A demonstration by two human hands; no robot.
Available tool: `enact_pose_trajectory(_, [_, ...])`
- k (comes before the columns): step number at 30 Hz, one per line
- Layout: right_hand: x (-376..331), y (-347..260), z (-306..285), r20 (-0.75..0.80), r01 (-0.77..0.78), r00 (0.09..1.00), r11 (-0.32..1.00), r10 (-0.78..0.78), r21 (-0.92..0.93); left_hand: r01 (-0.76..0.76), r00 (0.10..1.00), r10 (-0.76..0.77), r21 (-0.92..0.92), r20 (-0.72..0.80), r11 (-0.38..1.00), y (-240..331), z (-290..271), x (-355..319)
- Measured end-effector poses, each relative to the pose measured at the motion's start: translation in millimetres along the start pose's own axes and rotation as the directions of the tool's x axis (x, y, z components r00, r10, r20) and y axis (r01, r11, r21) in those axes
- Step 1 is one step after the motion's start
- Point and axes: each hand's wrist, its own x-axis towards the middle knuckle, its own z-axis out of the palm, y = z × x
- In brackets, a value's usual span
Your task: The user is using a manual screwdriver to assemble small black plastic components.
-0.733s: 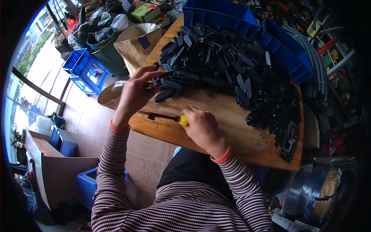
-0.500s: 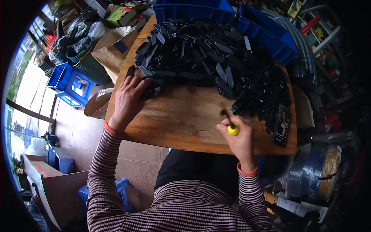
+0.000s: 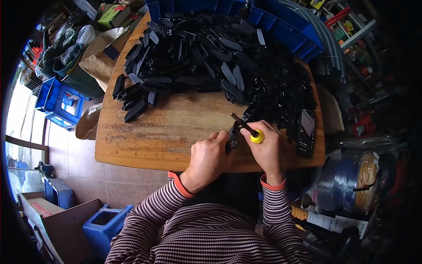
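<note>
My left hand (image 3: 210, 155) is near the front of the wooden table, its fingers closed on a small black plastic part (image 3: 230, 143), mostly hidden by the fingers. Close on its right, my right hand (image 3: 266, 147) grips a yellow-handled tool (image 3: 256, 136) that looks like a screwdriver. The tool's dark shaft points up and to the left, past the black part. Whether the shaft touches the part I cannot tell. Beyond both hands lies a big heap of black plastic parts (image 3: 189, 53), many long and flat. Smaller black pieces (image 3: 285, 88) make up its right side.
Blue crates (image 3: 285, 28) stand behind the heap on the wooden table (image 3: 145, 145). A phone (image 3: 306, 132) lies at the table's right edge. Left of the table are a paper bag (image 3: 99, 57) and a blue stool (image 3: 105, 224). Wrapped coils (image 3: 347, 185) sit at the right.
My left hand has come from the heap's left end to the front middle, now holding a black part. My right hand, still with the tool, is beside it. The view has shifted slightly.
</note>
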Motion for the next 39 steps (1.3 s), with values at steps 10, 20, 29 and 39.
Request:
enact_pose_trajectory(10, [8,1,5,0.092,0.045,0.995,0.998,-0.042,-0.033,-0.460,0.884,0.468,-0.151,0.017,0.875,-19,-20,5])
enact_pose_trajectory(20, [21,-2,-8,0.331,0.095,0.941,0.994,-0.072,-0.053,-0.408,0.887,0.440,-0.208,0.139,0.889,-22,-17,-2])
enact_pose_trajectory(29, [50,-8,33,0.019,-0.142,0.986,0.779,0.165,0.611,-0.412,0.878,0.453,-0.237,0.154,0.880,-21,-16,3])
enact_pose_trajectory(39, [24,45,-70,-0.225,-0.300,0.929,0.954,0.294,0.009,-0.772,0.574,0.751,-0.091,0.327,0.630,-27,-17,52])
